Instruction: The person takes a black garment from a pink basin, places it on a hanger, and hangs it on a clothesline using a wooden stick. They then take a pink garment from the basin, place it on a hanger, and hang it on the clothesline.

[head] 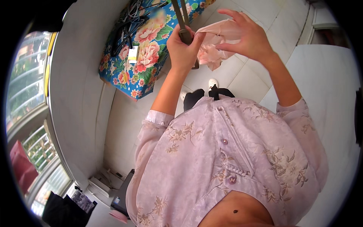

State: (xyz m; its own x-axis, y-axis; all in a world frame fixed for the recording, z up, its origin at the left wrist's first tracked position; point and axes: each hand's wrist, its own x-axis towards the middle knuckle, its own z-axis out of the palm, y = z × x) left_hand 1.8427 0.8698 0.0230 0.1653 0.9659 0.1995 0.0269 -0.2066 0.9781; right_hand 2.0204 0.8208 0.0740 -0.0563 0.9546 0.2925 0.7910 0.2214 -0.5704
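My left hand grips an olive-grey strap-like piece, whose two narrow bands run up past the top of the view. Pinched under the same thumb is one edge of a sheer pale pink cloth. Its lower part hangs crumpled over the floor. The cloth stretches across to my right hand, where the thumb and the upper fingers are spread wide apart. Part of the cloth passes behind those fingers, so whether they hold it is hidden. Both hands are raised in front of me.
On the left, a blue floral cloth covers a low surface bearing black hangers and a small white-and-yellow box. A pale tabletop lies to my right. White floor tiles stretch ahead; windows line the left.
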